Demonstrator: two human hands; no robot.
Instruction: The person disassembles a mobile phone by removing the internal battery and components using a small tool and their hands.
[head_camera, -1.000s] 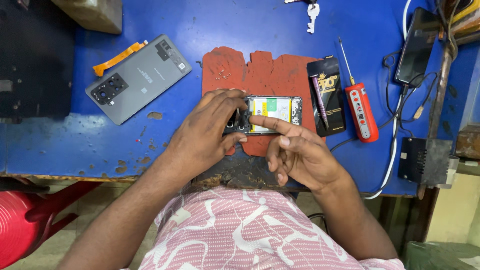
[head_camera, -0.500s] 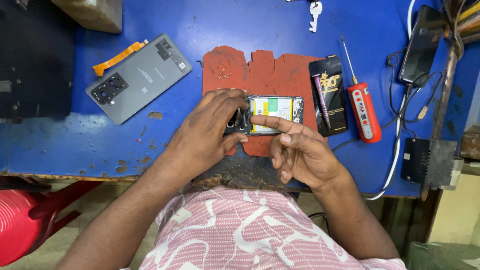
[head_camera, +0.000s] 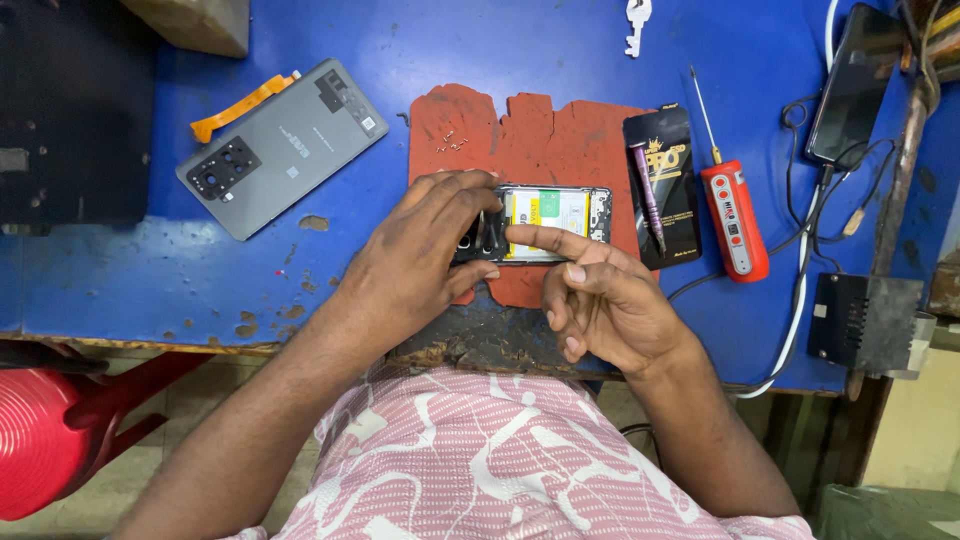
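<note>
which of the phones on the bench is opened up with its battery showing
The opened phone on the red mat, held between the left hand and right hand. The grey back cover and dark phone show no insides.

Bare tabletop (head_camera: 420, 40) between back cover (head_camera: 282, 147) and mat (head_camera: 530, 125)

A black, upright rectangular package (head_camera: 668, 185) with gold printing lies right of centre on the blue desk (head_camera: 120, 270), its left edge just on the red mat (head_camera: 540, 130). In the open phone (head_camera: 545, 222) at the centre of the frame, the battery bears a white label (head_camera: 548, 212) with yellow and green patches. On the grey back cover (head_camera: 285, 145) in the upper left sits a small white sticker (head_camera: 369, 124) near its upper right corner. A dark phone screen (head_camera: 858, 85) lies tilted at the upper right.
</note>
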